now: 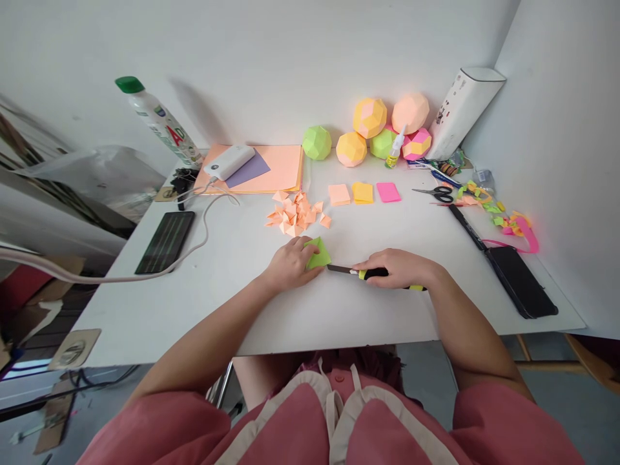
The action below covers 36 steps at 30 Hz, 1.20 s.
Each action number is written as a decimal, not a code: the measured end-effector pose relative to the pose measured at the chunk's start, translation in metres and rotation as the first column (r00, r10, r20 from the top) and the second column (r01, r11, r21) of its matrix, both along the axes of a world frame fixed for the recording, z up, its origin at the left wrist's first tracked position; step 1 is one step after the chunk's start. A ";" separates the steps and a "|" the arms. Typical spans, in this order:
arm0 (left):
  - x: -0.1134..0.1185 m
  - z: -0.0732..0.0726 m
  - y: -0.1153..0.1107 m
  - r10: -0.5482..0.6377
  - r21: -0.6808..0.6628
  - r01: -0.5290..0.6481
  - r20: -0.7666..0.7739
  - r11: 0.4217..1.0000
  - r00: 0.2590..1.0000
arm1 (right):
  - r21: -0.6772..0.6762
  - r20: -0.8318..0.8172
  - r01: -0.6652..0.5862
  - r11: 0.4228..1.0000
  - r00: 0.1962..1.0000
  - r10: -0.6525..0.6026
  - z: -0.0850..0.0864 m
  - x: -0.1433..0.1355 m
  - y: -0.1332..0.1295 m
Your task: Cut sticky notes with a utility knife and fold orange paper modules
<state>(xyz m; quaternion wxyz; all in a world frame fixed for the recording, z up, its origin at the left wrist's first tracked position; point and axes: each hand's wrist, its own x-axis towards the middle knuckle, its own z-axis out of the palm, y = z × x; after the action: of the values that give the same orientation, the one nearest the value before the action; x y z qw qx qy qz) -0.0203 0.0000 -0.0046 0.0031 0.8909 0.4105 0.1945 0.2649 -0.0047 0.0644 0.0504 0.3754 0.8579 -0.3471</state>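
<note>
On the white table, my left hand (292, 265) holds a small green paper (318, 253) down, its fingers bent over the paper's left side. My right hand (400, 268) is wrapped round a black and yellow utility knife (376, 273). The knife's blade is out and points left, its tip at the paper's lower right corner. Just behind my left hand lies a pile of folded peach paper pieces (293, 214). Peach (339, 194), yellow (363, 192) and pink (389, 192) paper stacks sit in a row farther back.
Faceted paper balls (369, 118) and a glue bottle (395, 150) stand at the back. Scissors (438, 192) and a black phone case (520, 281) lie right. At left are a dark phone (166, 242), a cable, a white power bank (229, 162) and a tall bottle (162, 123).
</note>
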 end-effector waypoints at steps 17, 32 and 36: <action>-0.003 0.002 0.002 -0.031 -0.052 0.030 -0.004 0.998 1.000 | 0.024 -0.023 0.007 1.000 1.000 -0.006 0.007 -0.004 -0.003; -0.001 0.006 0.001 -0.020 -0.039 0.021 0.013 0.999 1.000 | 0.021 -0.050 0.020 1.000 0.999 -0.019 0.006 -0.004 -0.003; 0.001 0.005 0.001 0.025 -0.038 -0.024 0.028 0.999 0.999 | 0.036 -0.051 0.004 0.999 0.999 -0.002 0.003 -0.003 -0.003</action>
<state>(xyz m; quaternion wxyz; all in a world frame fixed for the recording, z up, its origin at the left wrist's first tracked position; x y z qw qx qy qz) -0.0195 0.0010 0.0004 0.0233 0.8828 0.4246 0.1996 0.2621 -0.0072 0.0677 0.0215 0.3686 0.8644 -0.3412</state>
